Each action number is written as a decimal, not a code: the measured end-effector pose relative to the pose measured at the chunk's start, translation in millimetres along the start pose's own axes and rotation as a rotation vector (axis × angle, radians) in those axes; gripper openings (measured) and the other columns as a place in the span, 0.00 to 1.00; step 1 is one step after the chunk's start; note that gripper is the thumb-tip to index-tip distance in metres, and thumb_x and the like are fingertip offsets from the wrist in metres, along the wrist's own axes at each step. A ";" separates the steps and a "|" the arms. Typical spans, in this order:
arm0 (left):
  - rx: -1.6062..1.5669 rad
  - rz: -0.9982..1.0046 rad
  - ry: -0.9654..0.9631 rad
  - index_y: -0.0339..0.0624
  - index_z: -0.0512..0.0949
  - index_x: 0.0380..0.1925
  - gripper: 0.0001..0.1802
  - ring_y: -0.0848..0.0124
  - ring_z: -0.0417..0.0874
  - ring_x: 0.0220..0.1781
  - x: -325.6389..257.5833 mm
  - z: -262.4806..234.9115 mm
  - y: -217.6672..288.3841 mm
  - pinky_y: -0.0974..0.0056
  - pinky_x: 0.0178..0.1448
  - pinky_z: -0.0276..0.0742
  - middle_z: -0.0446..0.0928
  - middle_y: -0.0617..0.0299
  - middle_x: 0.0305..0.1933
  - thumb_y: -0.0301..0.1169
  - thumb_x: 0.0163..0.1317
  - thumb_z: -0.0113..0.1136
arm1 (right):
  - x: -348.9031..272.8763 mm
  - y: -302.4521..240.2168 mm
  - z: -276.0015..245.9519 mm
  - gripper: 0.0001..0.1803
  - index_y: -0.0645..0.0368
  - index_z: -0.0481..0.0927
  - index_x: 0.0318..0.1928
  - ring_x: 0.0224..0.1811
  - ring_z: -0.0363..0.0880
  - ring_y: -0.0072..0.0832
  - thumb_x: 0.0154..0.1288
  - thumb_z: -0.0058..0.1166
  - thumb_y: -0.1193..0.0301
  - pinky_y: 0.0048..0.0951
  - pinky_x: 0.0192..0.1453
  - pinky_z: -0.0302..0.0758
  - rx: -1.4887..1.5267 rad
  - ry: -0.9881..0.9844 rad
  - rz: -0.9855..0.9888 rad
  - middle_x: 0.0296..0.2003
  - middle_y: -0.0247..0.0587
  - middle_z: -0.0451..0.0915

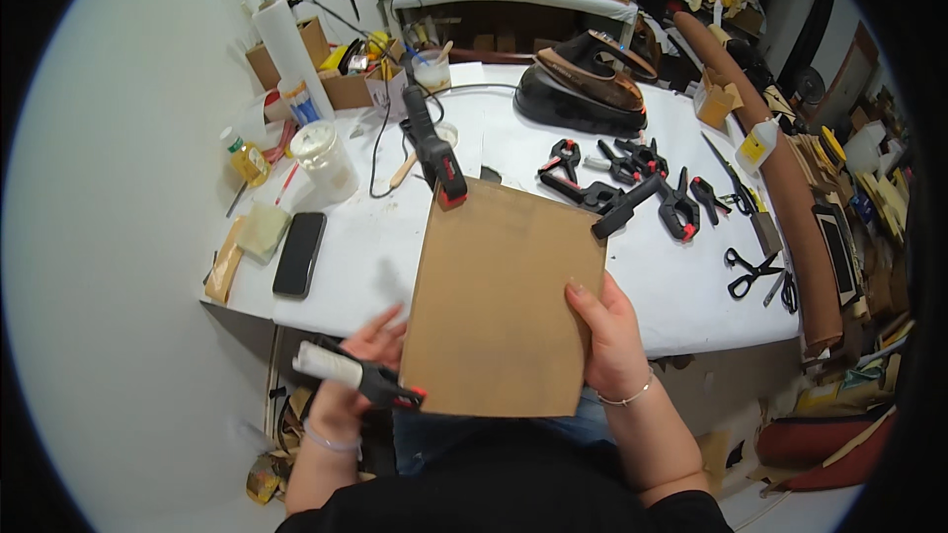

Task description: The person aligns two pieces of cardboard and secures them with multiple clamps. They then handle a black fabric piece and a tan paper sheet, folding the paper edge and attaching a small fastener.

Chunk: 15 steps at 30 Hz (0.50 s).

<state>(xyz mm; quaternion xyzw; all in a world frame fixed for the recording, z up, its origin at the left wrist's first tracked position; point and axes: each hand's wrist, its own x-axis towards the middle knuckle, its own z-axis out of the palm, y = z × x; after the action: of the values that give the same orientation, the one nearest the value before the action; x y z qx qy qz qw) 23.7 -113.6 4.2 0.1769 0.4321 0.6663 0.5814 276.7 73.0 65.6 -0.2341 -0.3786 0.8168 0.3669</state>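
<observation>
Over the table's (652, 306) near edge, the brown board (504, 306) lies between the two hands, its right side pinched by the right hand (617, 341), thumb on the top face and fingers underneath. Just beside its lower-left corner, the left hand (373, 343) has its fingers parted, partly hidden behind a corner clamp (375, 383); whether it grips that, I cannot tell.

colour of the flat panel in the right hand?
The flat panel is plain tan-brown with faint darker patches; head view shows it best.
</observation>
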 end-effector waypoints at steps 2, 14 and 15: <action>-0.185 -0.028 -0.077 0.31 0.54 0.79 0.37 0.49 0.79 0.69 -0.8 -7.8 20.6 0.50 0.70 0.78 0.70 0.39 0.73 0.44 0.80 0.49 | -7.5 -0.1 1.8 0.25 0.66 0.68 0.69 0.60 0.80 0.27 0.79 0.56 0.69 0.32 0.63 0.79 -0.043 -0.006 0.044 0.60 0.42 0.80; 0.500 -0.202 -0.215 0.35 0.69 0.68 0.21 0.76 0.84 0.54 -8.1 46.4 68.1 0.67 0.56 0.81 0.81 0.60 0.57 0.28 0.79 0.54 | -19.0 20.1 9.4 0.24 0.68 0.70 0.66 0.58 0.79 0.23 0.79 0.57 0.68 0.29 0.63 0.77 -0.253 -0.062 0.072 0.57 0.41 0.81; 0.495 -0.197 -0.201 0.34 0.68 0.68 0.21 0.75 0.84 0.55 -9.7 48.4 66.8 0.67 0.56 0.82 0.81 0.60 0.58 0.27 0.79 0.54 | -19.1 20.5 8.7 0.23 0.68 0.70 0.66 0.58 0.79 0.23 0.79 0.56 0.68 0.29 0.63 0.77 -0.266 -0.066 0.066 0.57 0.41 0.81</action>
<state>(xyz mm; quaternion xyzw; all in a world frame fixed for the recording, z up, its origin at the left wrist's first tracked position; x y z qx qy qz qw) 20.5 -101.4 86.3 0.3358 0.5370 0.4600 0.6223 274.1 45.2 56.6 -0.2661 -0.4874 0.7782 0.2932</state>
